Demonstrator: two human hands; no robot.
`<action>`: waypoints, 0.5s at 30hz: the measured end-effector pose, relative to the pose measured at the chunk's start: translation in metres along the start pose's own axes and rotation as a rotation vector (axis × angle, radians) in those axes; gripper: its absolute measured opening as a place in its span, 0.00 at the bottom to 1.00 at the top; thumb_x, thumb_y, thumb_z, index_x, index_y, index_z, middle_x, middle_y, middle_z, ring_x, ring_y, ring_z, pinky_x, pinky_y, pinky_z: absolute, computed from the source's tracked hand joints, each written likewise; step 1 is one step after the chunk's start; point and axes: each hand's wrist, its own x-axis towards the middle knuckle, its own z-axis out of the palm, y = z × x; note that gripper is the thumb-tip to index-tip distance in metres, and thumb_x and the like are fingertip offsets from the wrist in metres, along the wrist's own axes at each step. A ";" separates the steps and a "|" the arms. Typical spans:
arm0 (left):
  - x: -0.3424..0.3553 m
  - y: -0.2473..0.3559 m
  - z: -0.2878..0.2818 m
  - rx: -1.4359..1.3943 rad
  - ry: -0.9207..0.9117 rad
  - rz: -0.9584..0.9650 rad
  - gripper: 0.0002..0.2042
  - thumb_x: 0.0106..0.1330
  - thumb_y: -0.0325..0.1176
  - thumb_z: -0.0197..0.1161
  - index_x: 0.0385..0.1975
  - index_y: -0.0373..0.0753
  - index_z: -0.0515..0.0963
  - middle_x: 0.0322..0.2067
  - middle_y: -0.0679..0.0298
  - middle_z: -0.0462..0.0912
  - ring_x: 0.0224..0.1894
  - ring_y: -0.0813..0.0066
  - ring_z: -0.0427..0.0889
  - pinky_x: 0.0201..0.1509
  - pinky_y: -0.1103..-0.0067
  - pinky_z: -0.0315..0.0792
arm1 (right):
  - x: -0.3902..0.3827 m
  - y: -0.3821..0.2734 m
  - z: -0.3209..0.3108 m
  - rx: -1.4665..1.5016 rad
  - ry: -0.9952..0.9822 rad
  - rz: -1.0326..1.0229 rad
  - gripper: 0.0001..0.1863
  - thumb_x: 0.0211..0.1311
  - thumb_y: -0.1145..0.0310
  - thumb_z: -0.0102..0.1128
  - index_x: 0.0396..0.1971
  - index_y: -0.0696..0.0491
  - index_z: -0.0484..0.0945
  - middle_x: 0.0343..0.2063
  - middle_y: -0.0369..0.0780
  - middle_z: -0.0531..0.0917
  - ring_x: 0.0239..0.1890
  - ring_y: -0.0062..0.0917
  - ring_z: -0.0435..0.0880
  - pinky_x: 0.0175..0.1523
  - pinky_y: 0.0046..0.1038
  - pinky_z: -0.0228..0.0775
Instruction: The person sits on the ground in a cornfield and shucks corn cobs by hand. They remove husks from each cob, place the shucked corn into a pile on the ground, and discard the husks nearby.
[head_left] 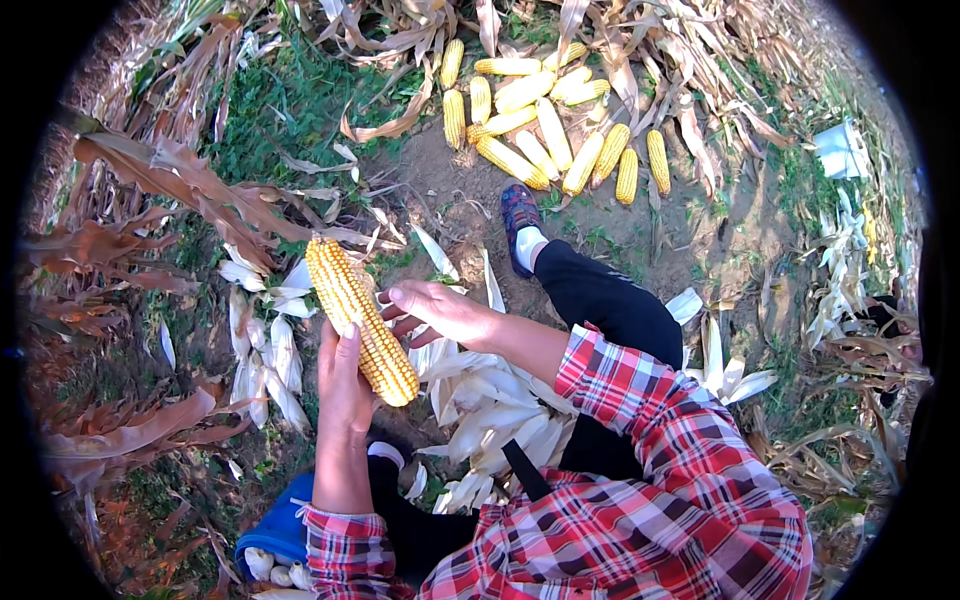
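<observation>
A husked ear of corn [358, 318] with yellow kernels is in my left hand [342, 378], the thumb lying along its near side. The ear slants from upper left to lower right. Just right of it is my right hand [435, 310], its fingers stretched out and a little apart toward the cob. I cannot tell whether the fingertips touch the kernels. Beneath my right forearm lies a heap of pale husks [490, 400]. More loose husks [265, 360] are on the ground left of my left hand.
Several bare ears of corn [525, 92] lie in a pile on the soil ahead, beyond my shod foot [520, 225]. Dry stalks [150, 170] stand and lean at the left. A blue container [275, 525] with pale things inside is at lower left, a white bucket [842, 150] at far right.
</observation>
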 end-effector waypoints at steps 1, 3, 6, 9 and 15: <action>0.000 0.002 0.003 -0.005 -0.041 0.024 0.25 0.68 0.41 0.52 0.59 0.33 0.58 0.50 0.53 0.71 0.52 0.64 0.72 0.55 0.70 0.68 | -0.007 -0.005 0.006 0.063 -0.026 -0.078 0.33 0.64 0.45 0.49 0.59 0.56 0.61 0.53 0.44 0.72 0.55 0.33 0.73 0.53 0.33 0.69; -0.002 -0.001 0.005 0.027 -0.068 0.005 0.32 0.67 0.46 0.54 0.64 0.32 0.52 0.59 0.50 0.64 0.63 0.60 0.63 0.64 0.66 0.59 | -0.001 0.009 0.008 -0.032 -0.076 -0.309 0.36 0.63 0.46 0.53 0.61 0.56 0.57 0.52 0.42 0.71 0.53 0.25 0.72 0.50 0.28 0.70; -0.005 0.009 0.011 0.113 -0.201 0.090 0.31 0.66 0.48 0.56 0.61 0.31 0.59 0.57 0.50 0.67 0.60 0.58 0.68 0.60 0.66 0.65 | -0.003 0.008 0.004 0.133 0.190 -0.197 0.27 0.61 0.57 0.60 0.53 0.61 0.67 0.42 0.41 0.77 0.42 0.20 0.77 0.43 0.25 0.71; 0.004 0.013 0.015 0.039 -0.102 0.072 0.19 0.69 0.40 0.53 0.53 0.33 0.68 0.44 0.55 0.78 0.43 0.68 0.80 0.44 0.75 0.77 | -0.006 0.005 -0.042 0.511 0.380 0.082 0.16 0.62 0.57 0.58 0.40 0.55 0.74 0.29 0.39 0.79 0.31 0.25 0.80 0.35 0.31 0.74; 0.014 0.014 0.001 0.109 0.069 -0.043 0.08 0.67 0.31 0.54 0.43 0.37 0.74 0.34 0.62 0.79 0.32 0.76 0.79 0.36 0.80 0.76 | -0.057 -0.041 -0.169 0.369 0.610 0.174 0.19 0.62 0.54 0.56 0.43 0.54 0.72 0.31 0.41 0.80 0.33 0.33 0.81 0.37 0.38 0.77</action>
